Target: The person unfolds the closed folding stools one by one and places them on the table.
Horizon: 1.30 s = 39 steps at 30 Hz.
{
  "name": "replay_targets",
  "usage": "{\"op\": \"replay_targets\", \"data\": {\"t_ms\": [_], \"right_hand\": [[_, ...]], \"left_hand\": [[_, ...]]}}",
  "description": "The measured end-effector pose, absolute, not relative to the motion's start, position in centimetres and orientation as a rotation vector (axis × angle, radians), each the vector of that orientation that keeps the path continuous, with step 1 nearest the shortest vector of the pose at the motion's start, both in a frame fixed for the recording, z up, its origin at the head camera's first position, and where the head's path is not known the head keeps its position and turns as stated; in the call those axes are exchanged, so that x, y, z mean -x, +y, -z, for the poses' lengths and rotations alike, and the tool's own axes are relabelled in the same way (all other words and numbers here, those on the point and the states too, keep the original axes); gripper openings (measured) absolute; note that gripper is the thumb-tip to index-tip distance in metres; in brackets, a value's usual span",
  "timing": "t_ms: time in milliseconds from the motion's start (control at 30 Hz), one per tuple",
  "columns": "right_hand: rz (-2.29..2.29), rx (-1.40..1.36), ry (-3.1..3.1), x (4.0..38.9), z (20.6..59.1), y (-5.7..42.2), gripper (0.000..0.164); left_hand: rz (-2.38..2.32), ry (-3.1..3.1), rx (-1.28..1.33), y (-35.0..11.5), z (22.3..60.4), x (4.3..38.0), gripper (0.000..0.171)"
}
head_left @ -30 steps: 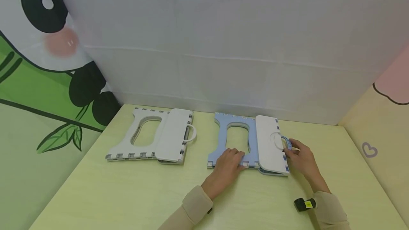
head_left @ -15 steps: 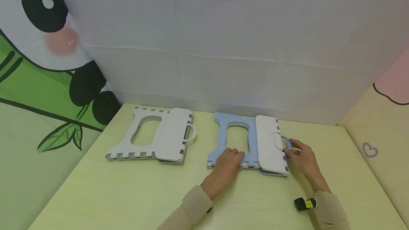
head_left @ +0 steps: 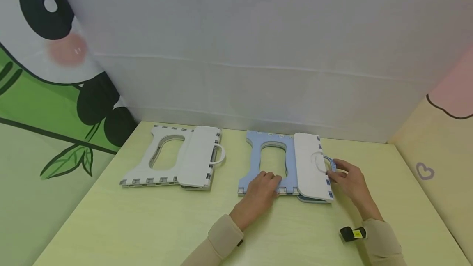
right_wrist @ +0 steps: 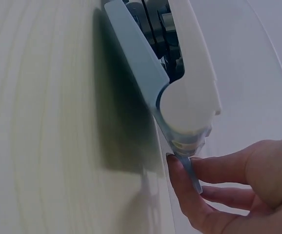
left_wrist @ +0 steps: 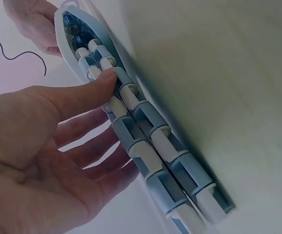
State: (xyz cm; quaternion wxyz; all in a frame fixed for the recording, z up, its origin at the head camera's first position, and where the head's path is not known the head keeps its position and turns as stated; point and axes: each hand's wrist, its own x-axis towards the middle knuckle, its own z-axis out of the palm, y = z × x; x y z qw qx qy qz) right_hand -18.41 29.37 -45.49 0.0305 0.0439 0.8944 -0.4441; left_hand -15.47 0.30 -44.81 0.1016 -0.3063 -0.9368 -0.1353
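Observation:
A blue-and-white folding step stool lies folded flat on the table, its white top panel on the right. My left hand grips its front edge; in the left wrist view the thumb presses on the hinged edge and the fingers lie over the upper face. At the right end, my right hand pinches the small blue carry handle. The right wrist view shows thumb and fingers on either side of that handle, close over the table. The two halves of the stool's end stand slightly apart.
To the left lies a white folding step stool, also folded, with its white handle pointing right. A white sheet wall rises behind the table, and a printed wall runs along the left.
The head view has shifted slightly. Both hands keep their hold on the blue-and-white stool, and neither stool has visibly moved.

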Motion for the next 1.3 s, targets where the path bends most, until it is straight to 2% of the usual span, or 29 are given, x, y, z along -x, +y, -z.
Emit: {"op": "replay_targets", "data": {"t_ms": [1300], "right_hand": [[1.385,-0.102,2.83,17.2,41.4,30.4,0.059]], "left_hand": [[0.338,-2.689,1.03,0.3,44.0,15.8,0.039]]}}
